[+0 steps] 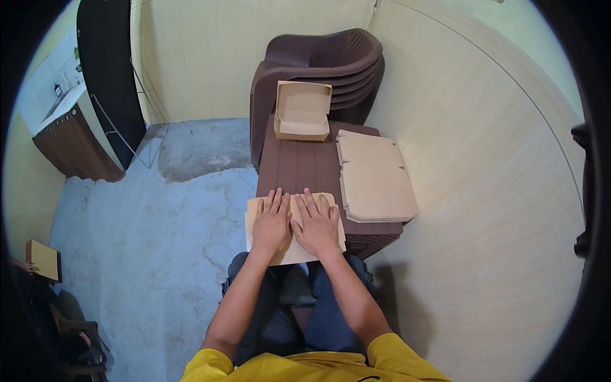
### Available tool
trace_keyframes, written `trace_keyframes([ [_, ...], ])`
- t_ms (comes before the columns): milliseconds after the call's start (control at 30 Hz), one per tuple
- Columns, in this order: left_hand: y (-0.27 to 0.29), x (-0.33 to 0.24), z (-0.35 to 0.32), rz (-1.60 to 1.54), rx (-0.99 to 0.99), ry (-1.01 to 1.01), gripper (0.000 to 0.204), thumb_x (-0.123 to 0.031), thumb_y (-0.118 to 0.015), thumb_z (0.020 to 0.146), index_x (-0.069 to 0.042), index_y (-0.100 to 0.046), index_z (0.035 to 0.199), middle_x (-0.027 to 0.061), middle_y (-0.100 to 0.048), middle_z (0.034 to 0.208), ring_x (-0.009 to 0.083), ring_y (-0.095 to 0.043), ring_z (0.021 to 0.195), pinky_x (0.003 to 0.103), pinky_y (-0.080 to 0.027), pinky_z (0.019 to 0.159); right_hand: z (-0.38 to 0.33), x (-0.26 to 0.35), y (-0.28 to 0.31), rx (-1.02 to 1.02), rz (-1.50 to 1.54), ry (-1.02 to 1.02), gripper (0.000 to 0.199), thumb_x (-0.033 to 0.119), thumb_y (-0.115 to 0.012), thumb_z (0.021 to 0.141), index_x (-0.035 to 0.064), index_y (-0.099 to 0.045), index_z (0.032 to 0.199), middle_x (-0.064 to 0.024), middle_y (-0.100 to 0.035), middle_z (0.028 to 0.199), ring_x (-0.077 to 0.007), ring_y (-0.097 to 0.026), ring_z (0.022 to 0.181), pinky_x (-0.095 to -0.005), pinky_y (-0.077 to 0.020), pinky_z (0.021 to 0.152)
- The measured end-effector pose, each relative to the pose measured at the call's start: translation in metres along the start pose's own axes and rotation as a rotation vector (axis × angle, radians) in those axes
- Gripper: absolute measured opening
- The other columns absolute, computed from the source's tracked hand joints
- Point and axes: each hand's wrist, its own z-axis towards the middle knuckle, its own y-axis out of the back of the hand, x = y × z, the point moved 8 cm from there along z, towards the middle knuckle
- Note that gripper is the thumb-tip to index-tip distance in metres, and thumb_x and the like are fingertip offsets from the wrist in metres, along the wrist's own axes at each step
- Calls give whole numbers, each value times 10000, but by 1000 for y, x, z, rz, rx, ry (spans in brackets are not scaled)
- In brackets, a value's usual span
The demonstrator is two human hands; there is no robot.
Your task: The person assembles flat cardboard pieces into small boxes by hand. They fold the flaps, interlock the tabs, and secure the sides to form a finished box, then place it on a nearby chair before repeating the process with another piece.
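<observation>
Both of my hands press flat on a light brown cardboard sheet (294, 256) at the near end of the brown table. My left hand (272, 224) lies on its left half with the fingers stretched forward. Close beside it, my right hand (315, 226) rests on the right half, its fingers spread. The thumbs nearly meet in the middle. Part of the sheet is hidden under my hands, and its near edge reaches over my lap. To the right lies a stack of flat cardboard box blanks (377, 178). A folded cardboard box (304, 105) stands with its lid up at the far end.
Stacked brown plastic chairs (318, 57) stand behind the brown table (296, 162). A pale wall (484, 191) runs along the right. At the far left are a curtained sink counter (79, 137), a dark door (111, 76) and another person's hand by a tan panel (44, 260).
</observation>
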Motion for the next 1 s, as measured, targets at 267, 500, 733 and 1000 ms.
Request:
trace_keyframes([
  [267,-5,-2,-5,113,-8,2,654,-300,-577,1104,-51,-475,1701,147,-414,1802,329,-321,1698,554,-217,1387,0,3,-13,144,89,-69,765,474,-522,1102,223,-317,1794,-56,-214,1890,-350,-134,1749,-869,-113,1264],
  [500,-4,4,-3,45,19,42,626,-320,-567,1118,-131,-493,1710,124,-422,1802,317,-320,1700,537,-216,1390,2,13,-6,198,-6,-106,739,480,-490,1093,261,-351,1785,-48,-232,1887,-316,-149,1750,-915,-97,1232],
  [733,-1,0,-8,67,-81,161,536,-335,-504,1159,-172,-562,1667,177,-391,1806,375,-313,1695,574,-248,1369,3,4,-10,199,-26,-172,791,538,-368,1143,74,-304,1780,-69,-205,1894,-239,-169,1748,-870,-92,1272],
  [1000,23,19,-20,57,-184,338,589,-515,-576,1117,-210,-639,1617,309,-334,1793,471,-254,1696,622,-200,1368,4,-8,-6,229,-43,-253,949,717,-305,1135,20,-269,1779,-98,-184,1895,-246,-176,1745,-746,-112,1346],
])
